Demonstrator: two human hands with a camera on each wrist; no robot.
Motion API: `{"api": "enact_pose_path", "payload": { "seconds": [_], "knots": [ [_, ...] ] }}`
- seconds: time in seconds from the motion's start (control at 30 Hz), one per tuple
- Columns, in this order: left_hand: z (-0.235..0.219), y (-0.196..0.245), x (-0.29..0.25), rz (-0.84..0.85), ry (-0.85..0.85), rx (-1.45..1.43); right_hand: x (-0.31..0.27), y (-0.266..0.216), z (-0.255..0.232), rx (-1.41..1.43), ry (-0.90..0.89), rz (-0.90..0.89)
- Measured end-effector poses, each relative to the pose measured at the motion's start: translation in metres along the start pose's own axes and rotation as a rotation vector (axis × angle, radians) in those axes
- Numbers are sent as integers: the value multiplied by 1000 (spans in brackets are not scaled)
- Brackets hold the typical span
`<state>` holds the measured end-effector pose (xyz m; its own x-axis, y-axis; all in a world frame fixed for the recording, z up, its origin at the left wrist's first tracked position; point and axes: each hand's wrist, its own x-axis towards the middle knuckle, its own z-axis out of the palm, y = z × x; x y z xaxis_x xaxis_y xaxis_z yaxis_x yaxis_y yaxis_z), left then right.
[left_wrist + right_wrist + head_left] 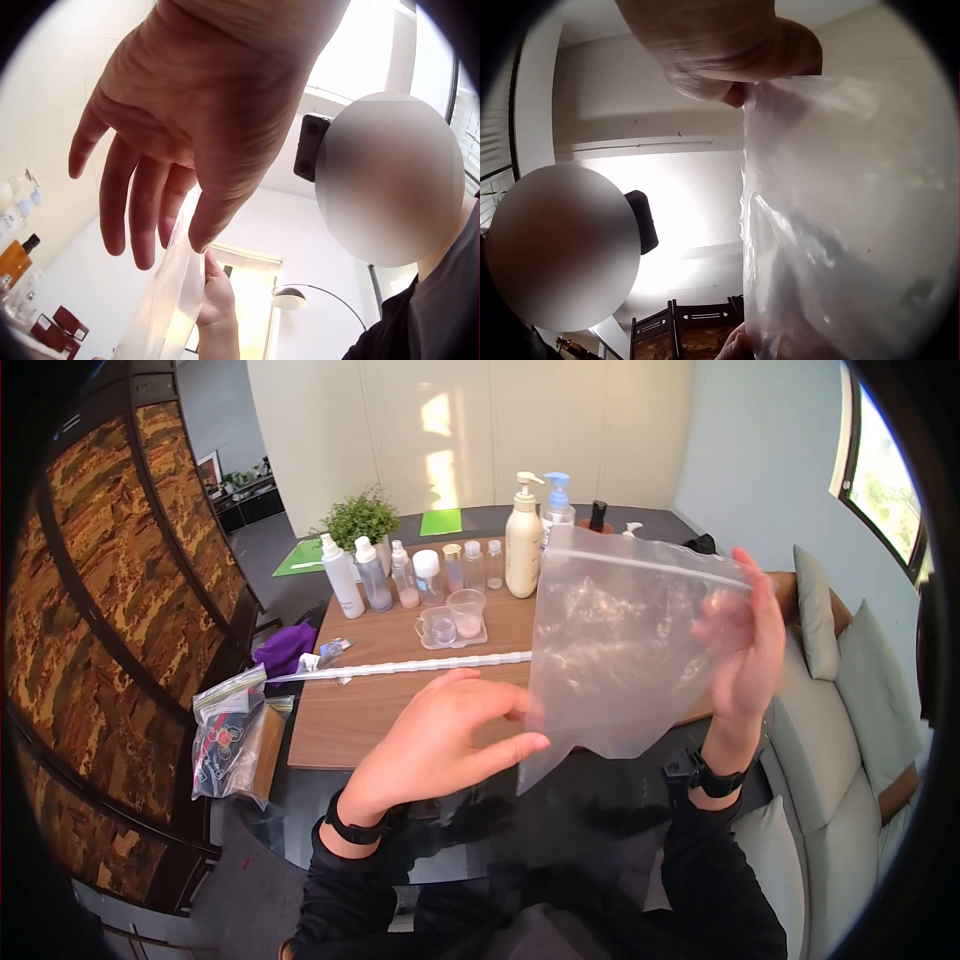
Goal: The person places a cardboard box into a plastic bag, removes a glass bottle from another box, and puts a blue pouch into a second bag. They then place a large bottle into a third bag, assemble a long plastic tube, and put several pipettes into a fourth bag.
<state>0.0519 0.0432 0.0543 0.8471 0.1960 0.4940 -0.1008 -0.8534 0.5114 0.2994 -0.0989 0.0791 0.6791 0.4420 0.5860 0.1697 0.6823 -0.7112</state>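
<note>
A large translucent zip bag (620,650) hangs in front of me with its zip strip along the top. My right hand (752,655) grips its upper right corner, some fingers showing blurred through the plastic. At the lower left edge my left hand (435,740) pinches the bag between thumb and forefinger; the left wrist view shows the sheet (169,292) running up between them, the other fingers loosely spread. In the right wrist view the wrinkled plastic (840,202) fills the right side, and the right fingertips are mostly hidden.
On the wooden table (330,730) stand several bottles, including a cream pump bottle (522,545), and a small tray with cups (455,628). A white strip (430,664) lies across it. Left are a purple cloth (287,649) and a filled zip bag (232,745); a sofa (830,740) stands right.
</note>
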Motion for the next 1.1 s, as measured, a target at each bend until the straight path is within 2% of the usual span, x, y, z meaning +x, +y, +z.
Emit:
{"api": "enact_pose_path", "payload": {
  "seconds": [0.03, 0.13, 0.23, 0.27, 0.4, 0.5, 0.63, 0.73, 0.8, 0.83, 0.93, 1.03, 1.07, 1.1],
  "knots": [
    [2, -1, 0, -5, -48, -58, -1, 3, -8, -16, -29, 62],
    [21, -8, -1, -177, 167, -290, -7, 15, -45, -48, -118, 249],
    [16, 0, 4, -370, 211, -361, -30, 28, -69, -126, -71, 321],
    [19, -3, 5, -354, 240, -329, -39, 29, -71, -114, -62, 324],
    [18, -2, 4, -358, 142, -376, -67, 36, -107, -108, -126, 473],
    [16, 1, 1, -388, 10, -425, -75, 27, -112, -290, -213, 537],
    [23, 1, 4, -366, -166, -492, -71, 20, -106, -328, -338, 420],
    [31, 6, 9, -372, -230, -499, -72, 18, -90, -193, -394, 404],
    [30, 10, 11, -396, -278, -468, -71, 24, -93, -237, -375, 470],
    [31, 10, 10, -399, -243, -534, -71, 28, -94, -257, -368, 503],
    [31, -10, 1, -368, -179, -651, -74, 37, -101, -189, -171, 418],
    [39, -20, -14, -495, -32, -658, -78, 47, -107, -131, -15, 376],
    [43, -31, -21, -495, -73, -695, -81, 51, -107, -113, 36, 381],
    [49, -32, -26, -570, -25, -765, -84, 54, -107, -97, 88, 387]
  ]
}}
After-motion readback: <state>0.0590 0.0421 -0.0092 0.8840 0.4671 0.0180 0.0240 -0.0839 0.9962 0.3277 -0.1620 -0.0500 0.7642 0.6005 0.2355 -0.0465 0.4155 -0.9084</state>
